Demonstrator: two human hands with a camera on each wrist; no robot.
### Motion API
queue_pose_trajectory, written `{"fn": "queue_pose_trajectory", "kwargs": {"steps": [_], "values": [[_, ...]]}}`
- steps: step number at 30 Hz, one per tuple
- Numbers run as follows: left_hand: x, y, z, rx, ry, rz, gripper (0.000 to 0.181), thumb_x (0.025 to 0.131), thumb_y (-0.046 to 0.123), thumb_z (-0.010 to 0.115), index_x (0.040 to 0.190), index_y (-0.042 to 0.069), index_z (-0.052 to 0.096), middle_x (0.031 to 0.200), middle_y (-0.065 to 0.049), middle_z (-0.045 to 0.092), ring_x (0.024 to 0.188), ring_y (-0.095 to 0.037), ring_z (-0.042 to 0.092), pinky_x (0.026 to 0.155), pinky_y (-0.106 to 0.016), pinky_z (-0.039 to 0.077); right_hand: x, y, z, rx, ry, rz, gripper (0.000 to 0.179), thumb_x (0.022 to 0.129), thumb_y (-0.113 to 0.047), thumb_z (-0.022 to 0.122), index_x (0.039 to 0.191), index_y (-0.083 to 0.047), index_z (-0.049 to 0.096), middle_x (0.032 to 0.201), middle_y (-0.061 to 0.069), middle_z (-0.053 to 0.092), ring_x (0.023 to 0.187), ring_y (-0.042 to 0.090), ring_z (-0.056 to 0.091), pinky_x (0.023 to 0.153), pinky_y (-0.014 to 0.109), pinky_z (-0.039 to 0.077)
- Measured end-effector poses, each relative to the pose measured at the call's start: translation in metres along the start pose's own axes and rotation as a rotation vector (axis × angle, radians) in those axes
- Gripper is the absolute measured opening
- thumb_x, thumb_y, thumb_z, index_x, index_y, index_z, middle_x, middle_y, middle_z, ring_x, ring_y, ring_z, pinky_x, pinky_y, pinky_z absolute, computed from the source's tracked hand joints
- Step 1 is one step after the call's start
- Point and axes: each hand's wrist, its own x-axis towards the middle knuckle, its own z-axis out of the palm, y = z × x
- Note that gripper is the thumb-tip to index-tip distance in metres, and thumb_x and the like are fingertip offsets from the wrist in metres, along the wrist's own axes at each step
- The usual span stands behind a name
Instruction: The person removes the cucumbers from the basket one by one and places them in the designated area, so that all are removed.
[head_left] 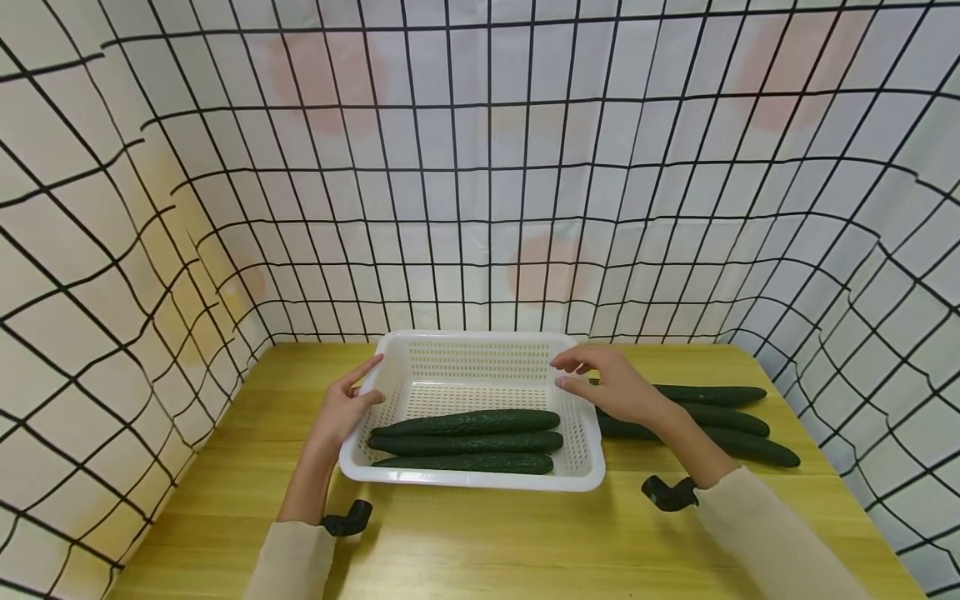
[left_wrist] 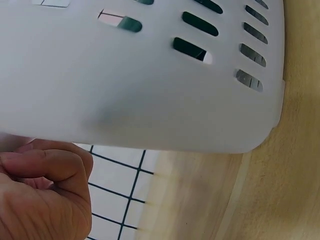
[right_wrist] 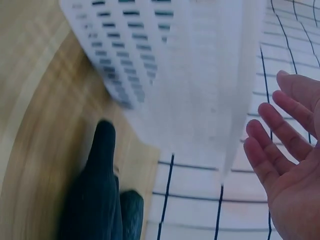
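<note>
While the left hand (head_left: pixel 347 410) grips the basket (head_left: pixel 480 478), the right hand (head_left: pixel 613 385) hovers loose, empty; basket's likely light, stiff, best held at both ends.

1. I see the right hand (right_wrist: pixel 297 160), palm showing, its fingers (right_wrist: pixel 284 129) loosely spread and slightly bent just beside the rim of a white basket (right_wrist: pixel 192 85).
2. The basket's slotted side fills the upper middle, blurred.
3. Dark green cucumbers (right_wrist: pixel 97 185) lie low in view on the wood-grained counter (right_wrist: pixel 30 115), one tip pointing toward the basket.
4. Behind, black lines cross a white backdrop (right_wrist: pixel 195 215) in a grid.
</note>
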Motion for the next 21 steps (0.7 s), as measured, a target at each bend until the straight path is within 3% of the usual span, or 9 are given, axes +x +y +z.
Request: {"fn": "queue_pose_trajectory", "kwargs": {"steps": [10, 21], "values": [[0.004, 0.0, 0.005, -0.03, 0.018, -0.017, 0.062, 0.093, 0.013, 0.066, 0.151, 0.034, 0.054, 0.137, -0.023, 0.065, 0.116, -0.028, 0.065, 0.086, -0.039, 0.058, 0.015, -0.01, 0.029, 0.1, -0.098, 0.004, 0.038, 0.1, -0.029, 0.067, 0.133, -0.011, 0.065, 0.129, 0.005, 0.068, 0.114, 0.027, 0.065, 0.099, 0.049, 0.053], [0.001, 0.0, 0.003, -0.021, 0.013, -0.018, 0.066, 0.092, 0.011, 0.067, 0.152, 0.033, 0.052, 0.133, -0.024, 0.067, 0.115, -0.028, 0.064, 0.087, -0.04, 0.058, 0.035, -0.02, 0.049, 0.108, -0.167, -0.003, 0.038, 0.101, -0.029, 0.066, 0.135, -0.011, 0.065, 0.133, 0.01, 0.066, 0.117, 0.031, 0.063, 0.099, 0.053, 0.053]]}}
